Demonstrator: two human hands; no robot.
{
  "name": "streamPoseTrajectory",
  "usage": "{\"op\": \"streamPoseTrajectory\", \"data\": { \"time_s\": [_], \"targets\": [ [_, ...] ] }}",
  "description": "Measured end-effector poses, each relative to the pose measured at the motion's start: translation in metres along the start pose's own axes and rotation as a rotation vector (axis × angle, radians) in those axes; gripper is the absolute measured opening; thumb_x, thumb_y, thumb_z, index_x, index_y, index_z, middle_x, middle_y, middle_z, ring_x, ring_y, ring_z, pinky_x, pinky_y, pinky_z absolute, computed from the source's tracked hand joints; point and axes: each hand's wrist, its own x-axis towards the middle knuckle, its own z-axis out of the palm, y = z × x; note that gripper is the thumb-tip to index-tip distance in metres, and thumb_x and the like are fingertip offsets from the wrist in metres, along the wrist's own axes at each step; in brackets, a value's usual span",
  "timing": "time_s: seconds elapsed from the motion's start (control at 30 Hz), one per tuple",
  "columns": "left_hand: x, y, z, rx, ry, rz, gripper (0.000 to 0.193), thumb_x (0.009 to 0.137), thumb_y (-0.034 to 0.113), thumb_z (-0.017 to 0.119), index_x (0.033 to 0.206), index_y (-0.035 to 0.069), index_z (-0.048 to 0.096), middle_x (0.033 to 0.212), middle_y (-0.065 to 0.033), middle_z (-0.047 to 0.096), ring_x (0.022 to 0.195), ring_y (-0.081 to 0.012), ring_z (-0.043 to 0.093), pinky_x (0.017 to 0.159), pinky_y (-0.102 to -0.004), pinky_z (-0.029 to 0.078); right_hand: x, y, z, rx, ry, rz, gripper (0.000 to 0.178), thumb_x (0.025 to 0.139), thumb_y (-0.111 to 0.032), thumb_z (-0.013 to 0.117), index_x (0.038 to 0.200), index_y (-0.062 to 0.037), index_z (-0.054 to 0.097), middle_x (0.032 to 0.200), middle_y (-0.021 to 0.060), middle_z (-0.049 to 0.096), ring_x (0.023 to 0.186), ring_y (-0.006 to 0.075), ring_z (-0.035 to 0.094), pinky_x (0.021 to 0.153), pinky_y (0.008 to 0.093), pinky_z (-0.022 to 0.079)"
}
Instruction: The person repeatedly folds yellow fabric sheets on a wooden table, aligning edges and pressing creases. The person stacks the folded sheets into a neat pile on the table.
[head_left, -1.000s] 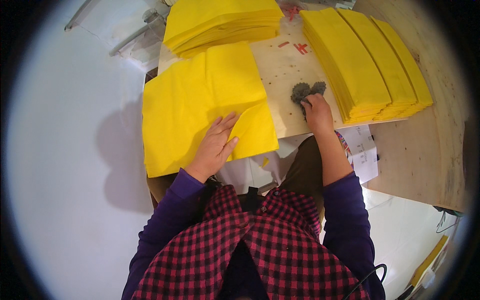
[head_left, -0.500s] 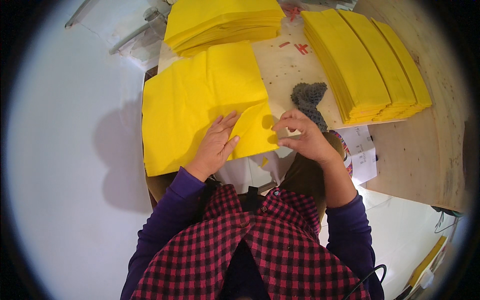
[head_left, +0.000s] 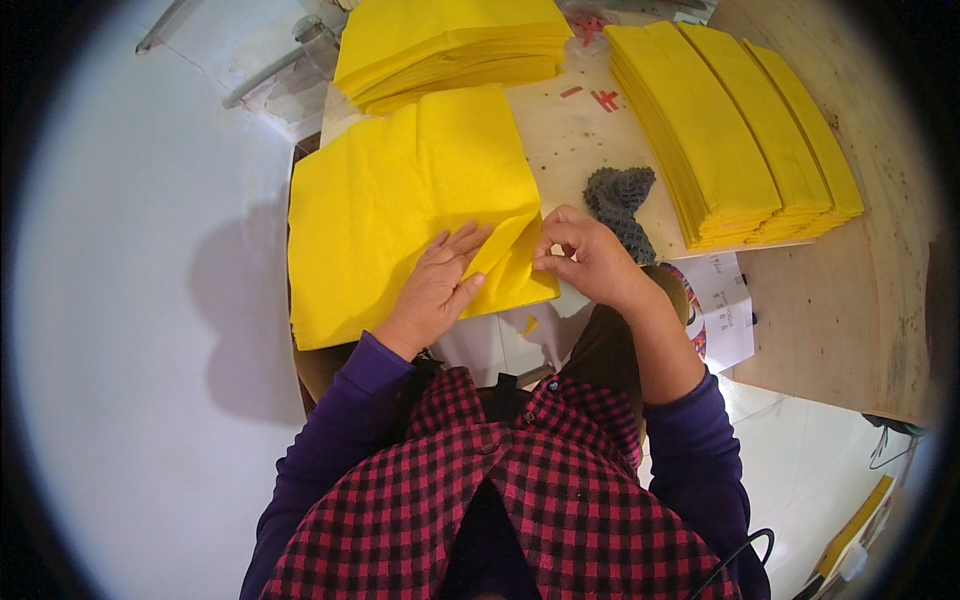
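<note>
A pile of yellow fabric sheets (head_left: 390,190) lies in front of me at the near edge of the table. My left hand (head_left: 432,292) rests on its near part, fingers stretched out and the thumb apart. Beside the thumb, the top sheet rises in a loose fold toward the right. At the right edge of that sheet, my right hand (head_left: 592,262) is closed in a pinch on the fabric, which puckers at the fingertips. How many layers it pinches I cannot tell.
Farther back stands a taller yellow fabric stack (head_left: 450,50). Long, narrow yellow stacks (head_left: 700,140) line the right side. Between them are a crumpled dark grey textured cloth (head_left: 622,205) and red marks (head_left: 605,100) on the wooden table (head_left: 565,150). A white wall (head_left: 150,250) bounds the left.
My right hand has shifted slightly left and up, and its fingers have closed on the sheet's edge. The fold is lifted more. My left hand stays nearly in place.
</note>
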Motion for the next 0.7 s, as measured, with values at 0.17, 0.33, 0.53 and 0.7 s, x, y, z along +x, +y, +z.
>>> {"op": "streamPoseTrajectory", "data": {
  "time_s": [0.17, 0.33, 0.53, 0.7],
  "targets": [
    [0.0, 0.0, -0.003, 0.023, -0.023, 0.024, 0.045, 0.097, 0.027, 0.05, 0.132, -0.002, 0.049, 0.144, -0.0151, 0.045, 0.138, -0.0335, 0.036, 0.114, -0.0489, 0.025, 0.015, -0.016, -0.005, -0.008, -0.007, -0.059, 0.013, 0.079, -0.01, 0.072, 0.085, -0.0025, 0.063, 0.087, 0.0126, 0.057, 0.086, 0.0305, 0.058, 0.075, 0.0359, 0.047],
    [-0.002, 0.0, -0.003, 0.049, -0.018, 0.074, 0.049, 0.095, 0.029, 0.053, 0.133, -0.001, 0.048, 0.144, -0.0174, 0.044, 0.138, -0.034, 0.036, 0.114, -0.0493, 0.025, 0.028, -0.026, -0.009, -0.052, -0.014, -0.108, 0.014, 0.079, -0.011, 0.072, 0.086, -0.0024, 0.063, 0.087, 0.0131, 0.057, 0.085, 0.031, 0.058, 0.074, 0.0361, 0.048],
    [-0.003, -0.005, 0.002, 0.054, -0.026, 0.002, 0.046, 0.095, 0.025, 0.052, 0.134, 0.0, 0.048, 0.143, -0.0179, 0.044, 0.137, -0.0325, 0.036, 0.115, -0.0488, 0.025, 0.03, -0.028, -0.006, 0.026, 0.026, -0.036, 0.016, 0.079, -0.01, 0.071, 0.09, -0.0014, 0.063, 0.089, 0.0125, 0.059, 0.085, 0.028, 0.06, 0.075, 0.0359, 0.049],
    [-0.004, -0.007, 0.003, 0.01, -0.003, -0.004, 0.044, 0.096, 0.022, 0.05, 0.134, 0.0, 0.049, 0.143, -0.0175, 0.045, 0.138, -0.0311, 0.036, 0.115, -0.0478, 0.025, 0.013, -0.018, -0.007, 0.027, 0.162, -0.06, 0.045, 0.072, -0.008, 0.075, 0.115, -0.0054, 0.06, 0.116, 0.016, 0.06, 0.11, 0.0322, 0.056, 0.096, 0.039, 0.045]
  ]
}}
